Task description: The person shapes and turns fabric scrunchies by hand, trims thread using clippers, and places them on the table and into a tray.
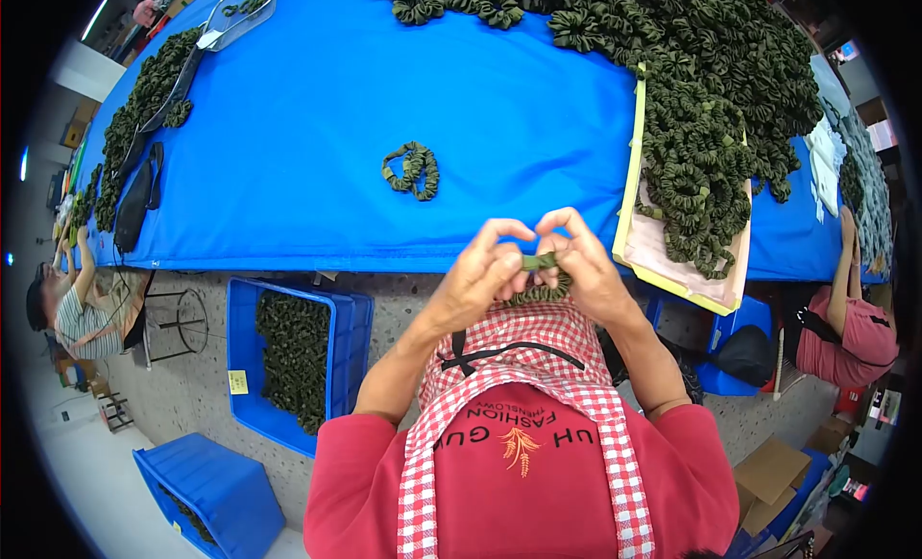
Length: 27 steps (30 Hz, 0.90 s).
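Both hands meet just in front of the table's near edge, over the checked apron. My left hand (478,279) pinches one side of a dark green scrunchie (540,288). On its other side my right hand (584,271) grips it too, fingers bent and thumb tips close together. A flat, lighter green stretch of the band (540,261) shows between the fingertips, while the gathered part hangs below. Part of the scrunchie is hidden by the fingers. Beyond the hands, loose green scrunchies (421,170) lie on the blue tablecloth (317,127).
A yellow tray (629,175) of scrunchies stands at the right, by a large heap (711,50). Below the table is a blue crate (351,343) with green pieces; another crate (216,492) stands lower left. Co-workers sit at the left (91,314) and right (855,338).
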{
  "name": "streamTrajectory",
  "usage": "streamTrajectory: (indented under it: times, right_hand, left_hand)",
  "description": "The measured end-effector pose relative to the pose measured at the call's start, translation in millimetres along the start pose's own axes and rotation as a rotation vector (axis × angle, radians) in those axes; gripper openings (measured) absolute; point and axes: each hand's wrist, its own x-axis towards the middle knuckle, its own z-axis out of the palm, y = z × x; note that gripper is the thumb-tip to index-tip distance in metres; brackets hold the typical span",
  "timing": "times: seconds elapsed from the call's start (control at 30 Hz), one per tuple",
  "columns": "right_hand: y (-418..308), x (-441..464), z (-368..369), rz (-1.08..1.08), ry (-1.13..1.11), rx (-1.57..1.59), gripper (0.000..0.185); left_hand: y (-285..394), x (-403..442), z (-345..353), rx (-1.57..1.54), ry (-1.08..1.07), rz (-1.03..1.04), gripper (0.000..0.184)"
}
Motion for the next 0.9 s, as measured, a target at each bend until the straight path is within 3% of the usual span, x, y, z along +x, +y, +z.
streamTrajectory:
  times: [0.13, 0.17, 0.3, 0.47, 0.83, 0.9]
  right_hand:
    - [16, -3, -9, 0.082, -0.080, 0.697, 0.036]
    - [12, -4, -7, 0.080, -0.078, 0.698, 0.036]
    - [-15, -16, 13, -0.071, 0.020, -0.698, 0.025]
    - [0, -12, 9, -0.285, 0.004, -0.718, 0.014]
    - [-3, -13, 1, -0.242, 0.025, -0.671, 0.015]
    - [-13, -14, 6, -0.148, 0.023, -0.635, 0.016]
  left_hand:
    - [-1, -7, -15, -0.079, -0.041, -0.107, 0.025]
    - [-2, -7, -16, -0.078, -0.043, -0.108, 0.025]
    - [-5, -12, -16, -0.157, -0.003, -0.097, 0.024]
    - [-7, -12, -10, -0.100, -0.017, -0.081, 0.028]
    - [3, -17, -14, -0.114, -0.012, -0.134, 0.036]
    - [2, -14, -11, 0.082, -0.009, -0.073, 0.038]
